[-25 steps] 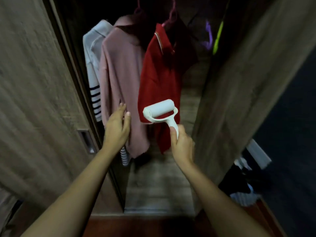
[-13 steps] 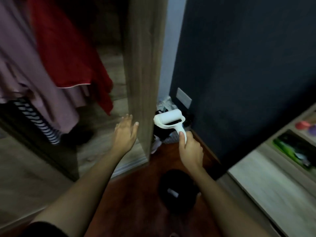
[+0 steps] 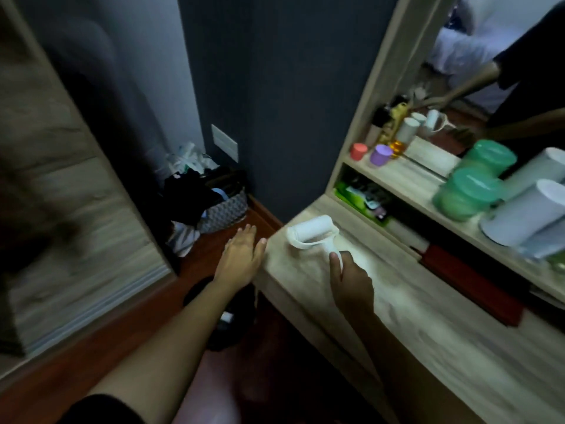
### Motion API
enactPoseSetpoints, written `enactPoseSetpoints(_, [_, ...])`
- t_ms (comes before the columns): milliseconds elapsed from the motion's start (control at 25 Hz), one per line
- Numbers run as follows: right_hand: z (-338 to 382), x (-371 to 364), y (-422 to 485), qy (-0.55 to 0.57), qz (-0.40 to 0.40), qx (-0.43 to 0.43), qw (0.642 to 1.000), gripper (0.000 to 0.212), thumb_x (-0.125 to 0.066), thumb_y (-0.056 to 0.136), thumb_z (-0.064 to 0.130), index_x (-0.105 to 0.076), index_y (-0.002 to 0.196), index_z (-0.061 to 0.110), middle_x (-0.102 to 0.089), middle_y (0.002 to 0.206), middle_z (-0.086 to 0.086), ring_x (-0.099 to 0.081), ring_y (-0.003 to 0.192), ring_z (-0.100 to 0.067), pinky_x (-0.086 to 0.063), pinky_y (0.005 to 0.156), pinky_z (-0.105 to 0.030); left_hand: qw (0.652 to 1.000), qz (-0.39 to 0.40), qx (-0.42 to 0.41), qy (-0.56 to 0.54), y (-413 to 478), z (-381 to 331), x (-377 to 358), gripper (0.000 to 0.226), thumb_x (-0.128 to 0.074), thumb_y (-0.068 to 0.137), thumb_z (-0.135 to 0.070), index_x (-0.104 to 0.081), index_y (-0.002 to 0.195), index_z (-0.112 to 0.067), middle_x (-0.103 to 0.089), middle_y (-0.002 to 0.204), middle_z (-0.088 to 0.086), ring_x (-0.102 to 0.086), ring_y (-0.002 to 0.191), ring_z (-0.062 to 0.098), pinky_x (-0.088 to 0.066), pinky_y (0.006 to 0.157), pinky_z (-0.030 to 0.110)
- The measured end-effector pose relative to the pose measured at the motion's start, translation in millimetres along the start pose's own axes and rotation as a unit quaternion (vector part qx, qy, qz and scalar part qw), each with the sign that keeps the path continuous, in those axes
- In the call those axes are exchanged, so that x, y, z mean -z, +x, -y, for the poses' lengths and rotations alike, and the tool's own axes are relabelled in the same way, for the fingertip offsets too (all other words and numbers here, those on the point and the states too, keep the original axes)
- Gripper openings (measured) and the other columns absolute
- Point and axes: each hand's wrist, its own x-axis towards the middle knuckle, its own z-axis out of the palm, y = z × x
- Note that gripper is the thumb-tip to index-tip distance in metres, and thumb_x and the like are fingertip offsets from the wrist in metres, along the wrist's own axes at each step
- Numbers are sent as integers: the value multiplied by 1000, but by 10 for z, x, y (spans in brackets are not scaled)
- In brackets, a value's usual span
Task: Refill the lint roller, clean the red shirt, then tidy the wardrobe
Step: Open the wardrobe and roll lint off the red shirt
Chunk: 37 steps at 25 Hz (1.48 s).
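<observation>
Right hand (image 3: 351,280) at 5 o'clock, fist closed round roller (image 3: 313,232) handle. Roller drum at centre, low over pale wood table (image 3: 428,316), likely being set down or parked there; contact with surface unclear. Left hand (image 3: 240,255) at 7 o'clock of roller, open, fingers spread, empty, thumb by table corner, probably steadying. Laundry basket (image 3: 224,208) on floor at 10 o'clock. Green tubs (image 3: 467,191) on shelf at 2 o'clock. Red shirt out of view.
</observation>
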Motion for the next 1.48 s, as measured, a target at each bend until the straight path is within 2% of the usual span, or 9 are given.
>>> enactPoseSetpoints(200, [-1034,321,106,-25,-10,30,999,56,-22,94,49,-62,94,9,-65,70,-11,-61,59,-29,-41,52,-29,998,55,-15,22,-32,-784,-869,57,-33,98,-38,-30,144,-4,-28,152,15,-23,142,27,-18,115,34])
enactPoseSetpoints(320, [-1431,466,233,-43,44,2,998,42,-32,96,47,-58,83,17,-55,65,-2,-53,59,-19,-34,56,-26,993,99,-28,53,-75,-995,-1263,68,-21,91,-47,-30,145,-6,-26,153,14,-21,143,28,-17,115,35])
enactPoseSetpoints(400, [-1599,515,280,-37,87,-18,995,31,-35,96,43,-50,81,20,-45,63,7,-49,61,-13,-33,54,-25,991,105,-34,77,-65,-1034,-1444,61,-27,96,-45,-30,145,-8,-27,153,14,-20,143,27,-20,116,37])
enactPoseSetpoints(640, [-1758,536,315,9,210,-49,976,20,-46,95,33,-46,101,14,-52,82,2,-59,75,-16,-48,64,-27,987,113,-24,114,-45,-1055,-1609,57,-31,99,-36,-25,146,-5,-23,154,14,-16,144,28,-16,116,35])
enactPoseSetpoints(800, [-1773,456,305,24,197,-66,978,15,-47,94,32,-45,97,17,-55,89,-4,-56,75,-13,-47,65,-25,987,112,-25,109,-14,-1037,-1598,56,-33,99,-35,-27,145,-4,-25,154,15,-18,144,29,-14,116,33])
enactPoseSetpoints(960, [-1807,386,321,-73,159,-43,984,33,-43,92,47,-50,106,17,-51,108,-3,-52,99,-18,-47,87,-36,983,142,-33,115,4,-1023,-1486,57,-32,99,-36,-20,147,-6,-20,156,12,-13,145,24,-10,116,29])
enactPoseSetpoints(1080, [-1570,442,364,-100,82,36,991,51,-37,89,54,-56,109,12,-58,104,-8,-55,95,-22,-45,80,-36,978,139,-41,150,51,-1001,-1211,58,-30,99,-37,-18,148,-8,-17,157,10,-12,145,23,-10,117,29])
enactPoseSetpoints(1200, [-949,562,592,-33,47,138,989,54,-32,85,54,-61,103,12,-62,97,-5,-57,89,-22,-42,77,-33,970,105,-60,210,229,-963,-599,59,-27,99,-41,-15,148,-11,-13,158,8,-9,146,22,-12,118,35])
enactPoseSetpoints(1480, [1675,973,1233,71,-73,363,926,40,-37,89,40,-60,105,11,-62,102,-8,-56,95,-28,-44,84,-37,952,-71,-41,295,373,-662,1848,67,-30,94,-54,-16,149,-18,-16,158,2,-12,145,22,-15,115,42])
